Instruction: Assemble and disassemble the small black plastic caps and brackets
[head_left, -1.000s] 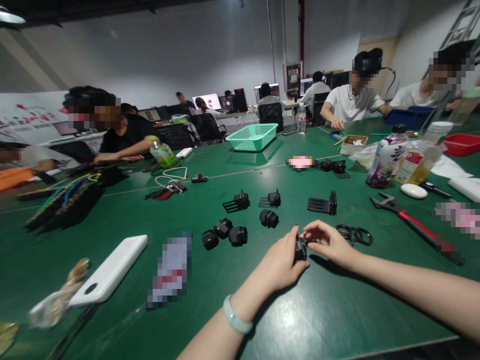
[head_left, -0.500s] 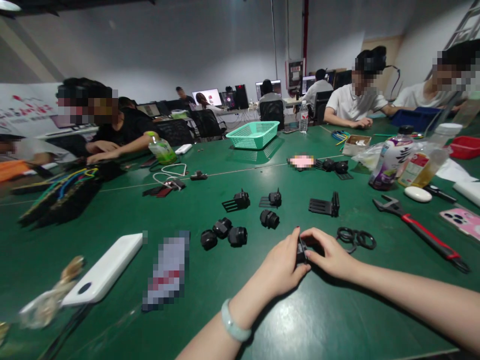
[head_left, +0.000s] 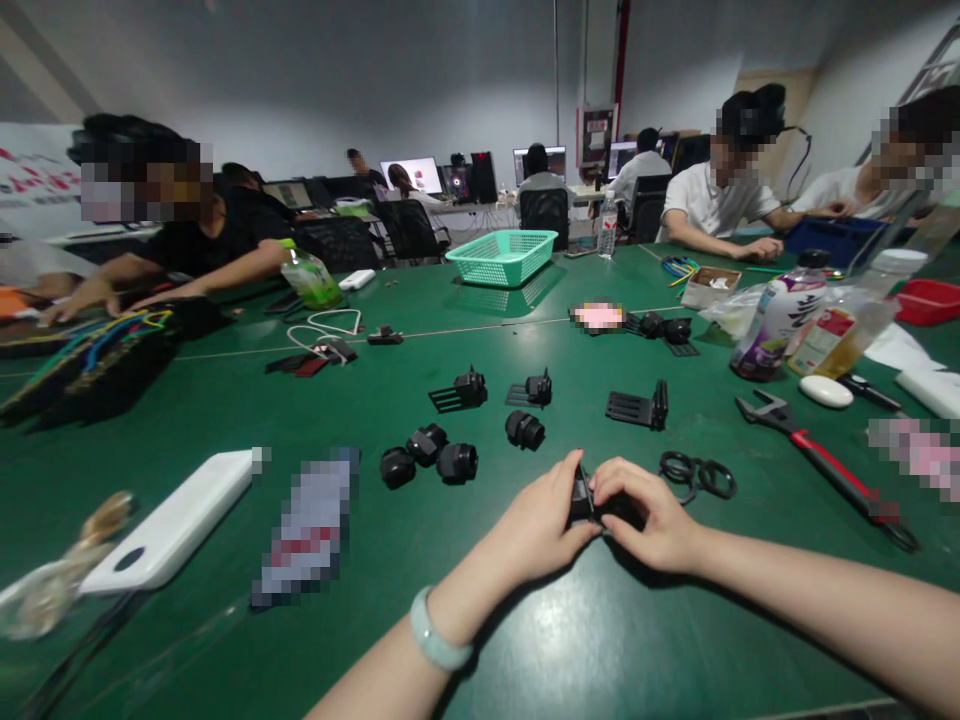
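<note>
Just above the table's near middle, my left hand is closed around a black bracket, thumb below and fingers along its far side. My right hand is curled against the bracket's right face, fingertips and thumb close together; any small part inside them is hidden. Beyond my hands lie a loose black cable gland, two brackets with glands fitted and a bare slotted L-shaped bracket. Several black gland pieces cluster to the left. Black rings lie right of my right hand.
An adjustable wrench with red-black handle lies at right, near bottles and a white oval object. A white power bank and grey cloth-like item lie left. A green basket stands far back. Co-workers sit across the table.
The view has turned slightly, so most things sit farther left. My right fingers have curled in more at the bracket, while my left hand keeps its hold. A co-worker's hand at left has moved outward.
</note>
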